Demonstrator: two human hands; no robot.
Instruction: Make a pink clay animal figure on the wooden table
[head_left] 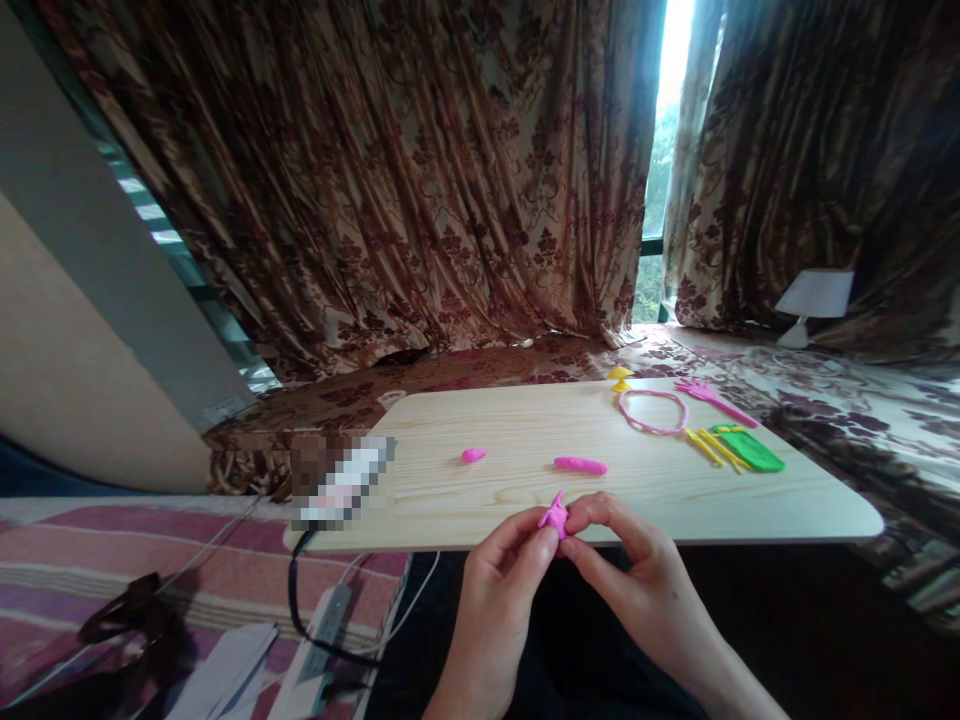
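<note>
A small lump of pink modelling clay (pixel 556 517), with pointed bits sticking up from its top, is held between both hands over the table's near edge. My left hand (pixel 504 575) pinches it from the left with thumb and fingers. From the other side, the thumb and forefinger of my right hand (pixel 637 550) close on its right edge. Beyond them, a pink clay roll (pixel 580 465) lies on the pale wooden table (pixel 517 425). Left of that roll is a smaller pink clay piece (pixel 473 455), thick at one end and tapering at the other.
On the table's right lie a pink twisted ring (pixel 654 430), a pink hand-shaped piece (pixel 716 400), yellow strips (pixel 716 448) and a green slab (pixel 752 449). Yellow cone shapes (pixel 620 378) stand at the back edge. A power strip (pixel 322 630) lies lower left; a lamp (pixel 814 300) stands back right.
</note>
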